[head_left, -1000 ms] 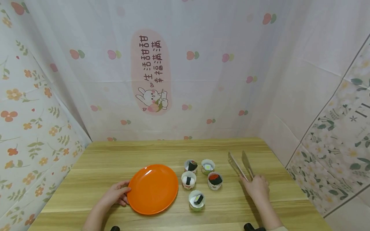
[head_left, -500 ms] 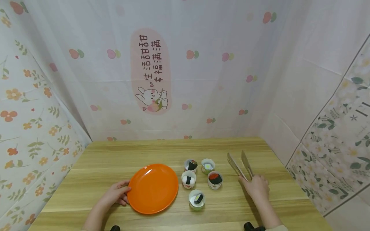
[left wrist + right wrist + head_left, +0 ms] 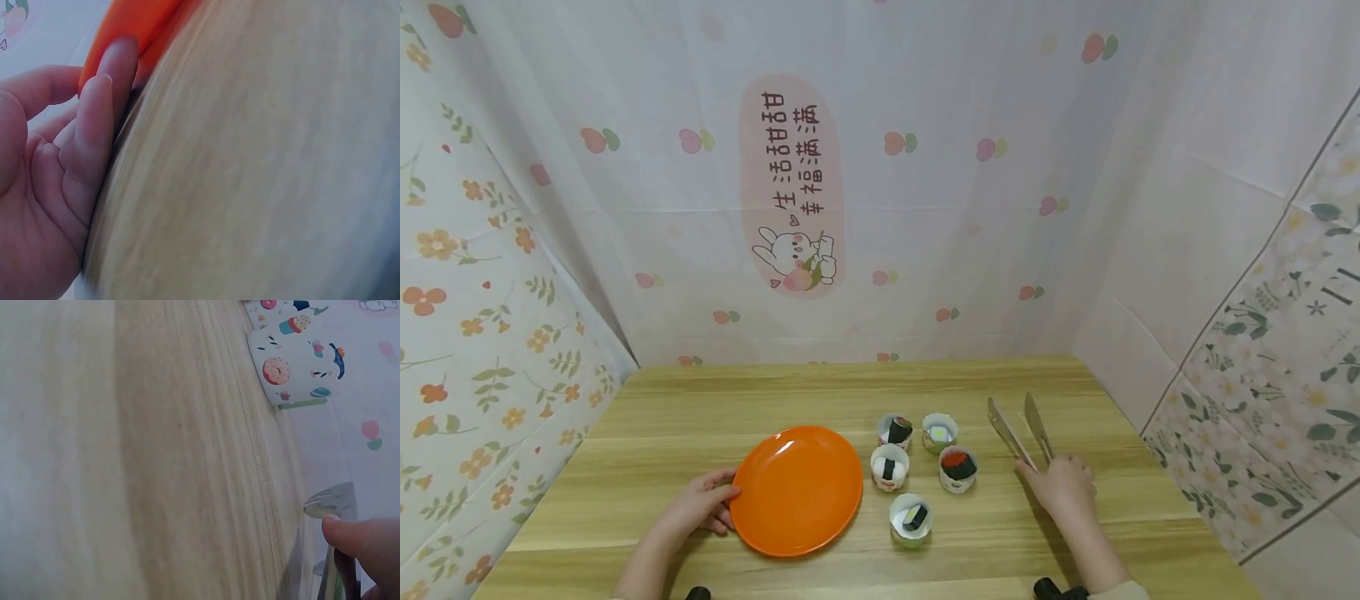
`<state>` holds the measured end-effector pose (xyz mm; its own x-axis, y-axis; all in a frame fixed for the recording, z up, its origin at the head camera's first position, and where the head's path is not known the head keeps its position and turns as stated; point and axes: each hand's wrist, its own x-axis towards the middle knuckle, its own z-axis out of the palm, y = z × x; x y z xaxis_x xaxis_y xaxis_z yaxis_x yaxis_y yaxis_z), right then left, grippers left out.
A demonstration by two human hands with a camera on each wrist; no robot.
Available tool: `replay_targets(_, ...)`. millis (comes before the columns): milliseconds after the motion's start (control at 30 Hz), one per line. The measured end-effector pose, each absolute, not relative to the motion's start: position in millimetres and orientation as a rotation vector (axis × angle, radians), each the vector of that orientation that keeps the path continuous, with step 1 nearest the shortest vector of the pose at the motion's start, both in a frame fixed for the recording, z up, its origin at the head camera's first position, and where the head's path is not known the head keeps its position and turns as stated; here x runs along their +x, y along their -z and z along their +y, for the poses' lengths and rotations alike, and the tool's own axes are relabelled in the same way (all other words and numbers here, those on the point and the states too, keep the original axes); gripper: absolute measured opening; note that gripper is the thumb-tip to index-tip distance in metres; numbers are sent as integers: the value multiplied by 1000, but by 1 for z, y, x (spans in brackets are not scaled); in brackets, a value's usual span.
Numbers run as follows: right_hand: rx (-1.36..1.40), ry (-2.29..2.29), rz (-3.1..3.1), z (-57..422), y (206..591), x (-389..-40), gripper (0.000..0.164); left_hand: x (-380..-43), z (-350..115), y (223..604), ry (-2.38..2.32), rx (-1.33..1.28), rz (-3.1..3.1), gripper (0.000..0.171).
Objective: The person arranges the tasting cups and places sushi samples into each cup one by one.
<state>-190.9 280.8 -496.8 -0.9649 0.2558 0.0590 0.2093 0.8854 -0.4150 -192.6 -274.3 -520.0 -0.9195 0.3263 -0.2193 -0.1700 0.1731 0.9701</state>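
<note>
My left hand [image 3: 703,504] grips the left rim of a round orange plate [image 3: 797,492] lying on the table. In the left wrist view the thumb is at the plate's edge, with fingers [image 3: 119,65] beneath the rim. On the right side, my right hand [image 3: 1063,492] holds metal tongs [image 3: 1036,421], their arms spread and tips pointing away from me. Nothing is between the tips. Between plate and tongs stand several paper cups with sushi pieces: a red-topped one [image 3: 958,465], a white one with a black band [image 3: 890,470], and a dark-wrapped one [image 3: 914,517] nearest me.
Two more cups stand farther back, one with a dark cone-shaped piece [image 3: 898,431], one with a white-and-yellow piece [image 3: 939,433]. The wooden table [image 3: 760,392] ends at a printed curtain [image 3: 925,233]. Patterned cloth also hangs at both sides.
My right hand and the tongs have shifted slightly left, and the tong arms stand a little differently. The left hand, plate and cups have stayed put.
</note>
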Motion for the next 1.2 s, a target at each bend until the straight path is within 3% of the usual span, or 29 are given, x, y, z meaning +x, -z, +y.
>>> replay_targets(300,-331,-604,-2977,281,494,-191,73,-191,-274,521,-1807,144,2089,60)
replay_targets(967,-220,-686,-2939,286,484,-186,83,-186,-276,505,-1768,149,2126,57)
replay_targets(1200,5,-621,-2769,287,474,-193,70,-189,-276,490,-1643,76,2454,44)
